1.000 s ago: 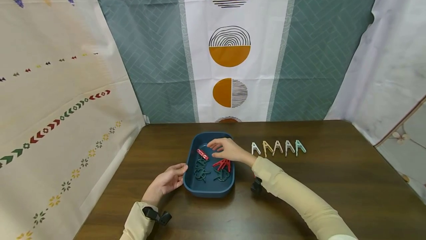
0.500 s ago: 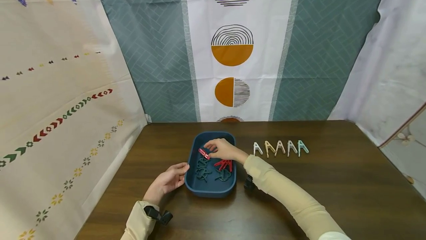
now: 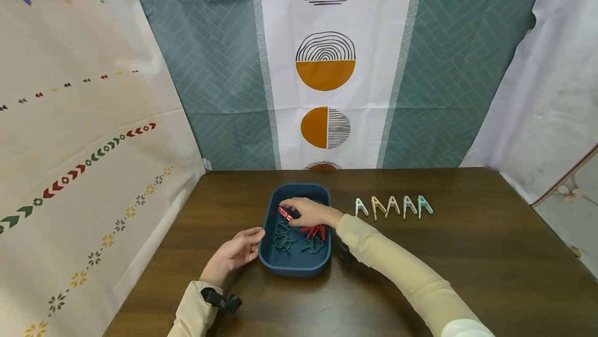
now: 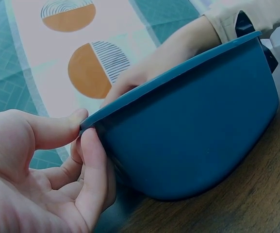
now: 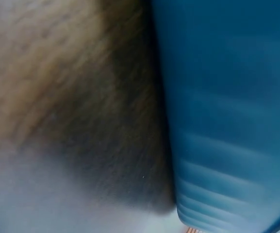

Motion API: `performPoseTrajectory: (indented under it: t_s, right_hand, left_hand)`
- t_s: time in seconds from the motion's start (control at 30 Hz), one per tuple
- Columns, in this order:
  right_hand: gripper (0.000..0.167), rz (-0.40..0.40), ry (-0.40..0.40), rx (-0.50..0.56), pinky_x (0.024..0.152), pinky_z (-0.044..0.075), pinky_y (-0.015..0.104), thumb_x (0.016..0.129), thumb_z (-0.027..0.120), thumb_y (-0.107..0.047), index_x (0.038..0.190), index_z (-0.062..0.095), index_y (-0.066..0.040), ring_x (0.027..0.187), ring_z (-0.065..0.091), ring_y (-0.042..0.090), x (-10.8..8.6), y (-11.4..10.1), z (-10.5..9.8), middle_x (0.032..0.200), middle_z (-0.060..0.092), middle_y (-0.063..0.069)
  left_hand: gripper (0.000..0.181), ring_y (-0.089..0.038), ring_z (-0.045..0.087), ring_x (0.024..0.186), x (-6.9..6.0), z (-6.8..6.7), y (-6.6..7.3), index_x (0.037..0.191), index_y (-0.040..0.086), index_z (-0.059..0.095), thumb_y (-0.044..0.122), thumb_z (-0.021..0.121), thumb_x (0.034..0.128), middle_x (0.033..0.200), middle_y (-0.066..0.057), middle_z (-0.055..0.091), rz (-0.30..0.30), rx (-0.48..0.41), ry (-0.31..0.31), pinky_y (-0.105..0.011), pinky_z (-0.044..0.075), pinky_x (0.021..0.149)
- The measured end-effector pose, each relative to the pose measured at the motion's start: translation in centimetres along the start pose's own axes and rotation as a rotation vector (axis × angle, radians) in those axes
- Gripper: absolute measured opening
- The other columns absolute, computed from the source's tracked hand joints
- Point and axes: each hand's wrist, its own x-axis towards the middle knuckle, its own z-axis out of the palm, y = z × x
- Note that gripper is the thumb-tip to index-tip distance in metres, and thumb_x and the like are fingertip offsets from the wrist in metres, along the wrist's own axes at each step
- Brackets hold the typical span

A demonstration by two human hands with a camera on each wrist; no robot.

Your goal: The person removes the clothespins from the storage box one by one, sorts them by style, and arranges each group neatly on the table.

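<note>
A dark blue plastic bin [image 3: 296,270] stands on the table; my left hand [image 3: 236,255] pinches its left rim between thumb and fingers, plainly seen in the left wrist view [image 4: 57,165]. My right hand [image 3: 306,211] reaches in over the right wall. Its thumb and fingers lie at either end of a pink clothespin [image 3: 284,214], without a visible firm grip. Red clothespins [image 3: 315,230] lie under that hand, partly hidden. Several dark green clips [image 3: 283,243] lie near the front of the bin. In the right wrist view, the bin's outer wall [image 5: 227,121] fills the right side.
Right of the bin, pale clothespins stand in a row: a white one [image 3: 361,207], a yellow one [image 3: 376,207], further pale ones and a mint one [image 3: 424,206]. The brown wooden table [image 3: 458,254] ends at a hanging patterned cloth [image 3: 224,139].
My right hand has moved left and down inside the bin until its fingers bracket the pink clothespin. My left hand keeps its hold on the rim.
</note>
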Motion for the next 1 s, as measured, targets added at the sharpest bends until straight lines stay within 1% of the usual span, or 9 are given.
performPoseTrajectory:
  t_s: [0.1, 0.27, 0.4, 0.5, 0.63, 0.77, 0.9, 1.0]
  right_hand:
    - [0.058, 0.000, -0.003, 0.011, 0.104, 0.046, 0.037, 0.092, 0.066, -0.018, 0.144, 0.041, -0.011, 0.127, 0.052, 0.022, 0.4, 0.1, 0.1, 0.144, 0.049, 0.008]
    - [0.059, 0.019, -0.018, 0.068, 0.103, 0.046, 0.038, 0.091, 0.067, -0.019, 0.144, 0.042, -0.012, 0.128, 0.051, 0.023, 1.0, 0.3, 0.2, 0.144, 0.049, 0.008]
    - [0.059, 0.034, -0.022, 0.118, 0.101, 0.048, 0.038, 0.090, 0.067, -0.014, 0.144, 0.042, -0.011, 0.127, 0.051, 0.023, 1.3, 0.5, 0.4, 0.142, 0.050, 0.009]
    - [0.053, 0.028, -0.021, 0.133, 0.101, 0.048, 0.038, 0.091, 0.065, -0.010, 0.141, 0.046, -0.010, 0.126, 0.052, 0.024, 1.5, 0.6, 0.6, 0.139, 0.052, 0.011]
    - [0.043, 0.015, -0.019, 0.121, 0.100, 0.049, 0.037, 0.092, 0.064, -0.007, 0.133, 0.051, -0.011, 0.125, 0.053, 0.024, 1.6, 0.7, 0.6, 0.134, 0.055, 0.011]
    - [0.035, 0.030, -0.011, 0.100, 0.098, 0.050, 0.036, 0.092, 0.064, -0.007, 0.126, 0.056, -0.012, 0.122, 0.055, 0.023, 1.5, 0.8, 0.7, 0.129, 0.059, 0.008]
    - [0.028, 0.038, 0.017, 0.064, 0.095, 0.050, 0.034, 0.092, 0.064, -0.007, 0.120, 0.060, -0.012, 0.113, 0.059, 0.020, 1.4, 0.9, 0.8, 0.120, 0.063, 0.006]
    - [0.028, 0.039, 0.049, 0.060, 0.094, 0.051, 0.035, 0.093, 0.063, -0.007, 0.120, 0.060, -0.011, 0.107, 0.062, 0.021, 1.4, 0.9, 0.8, 0.117, 0.065, 0.008]
  left_hand:
    - [0.016, -0.001, 0.060, 0.066, 0.0, 0.0, 0.0, 0.118, 0.008, 0.044, 0.016, 0.039, 0.1050, 0.080, 0.008, 0.060, -0.004, -0.002, 0.012, -0.013, 0.052, 0.064]
    - [0.016, -0.001, 0.060, 0.065, 0.0, 0.0, 0.1, 0.118, 0.008, 0.044, 0.016, 0.040, 0.1048, 0.079, 0.008, 0.061, -0.009, -0.005, 0.031, -0.013, 0.052, 0.064]
    - [0.014, 0.000, 0.060, 0.065, 0.1, 0.0, 0.1, 0.116, 0.010, 0.045, 0.016, 0.039, 0.1051, 0.079, 0.009, 0.062, 0.000, 0.000, 0.023, -0.013, 0.052, 0.064]
    - [0.013, -0.001, 0.060, 0.065, 0.1, 0.0, 0.0, 0.114, 0.010, 0.046, 0.015, 0.039, 0.1050, 0.078, 0.009, 0.061, 0.002, 0.000, 0.028, -0.013, 0.051, 0.062]
    - [0.012, -0.001, 0.060, 0.064, 0.1, 0.0, 0.0, 0.114, 0.010, 0.045, 0.015, 0.038, 0.1051, 0.078, 0.009, 0.061, 0.002, 0.004, 0.021, -0.012, 0.051, 0.062]
    - [0.014, -0.001, 0.060, 0.065, 0.0, 0.0, 0.0, 0.116, 0.009, 0.044, 0.016, 0.039, 0.1051, 0.079, 0.008, 0.061, 0.000, -0.005, 0.007, -0.013, 0.051, 0.062]
    - [0.015, -0.001, 0.059, 0.064, 0.0, 0.0, -0.1, 0.117, 0.008, 0.044, 0.017, 0.040, 0.1048, 0.079, 0.008, 0.061, 0.001, -0.005, 0.016, -0.012, 0.051, 0.063]
    - [0.016, -0.001, 0.059, 0.064, 0.0, 0.0, -0.1, 0.118, 0.008, 0.044, 0.017, 0.040, 0.1048, 0.079, 0.009, 0.061, -0.001, -0.006, 0.024, -0.012, 0.050, 0.063]
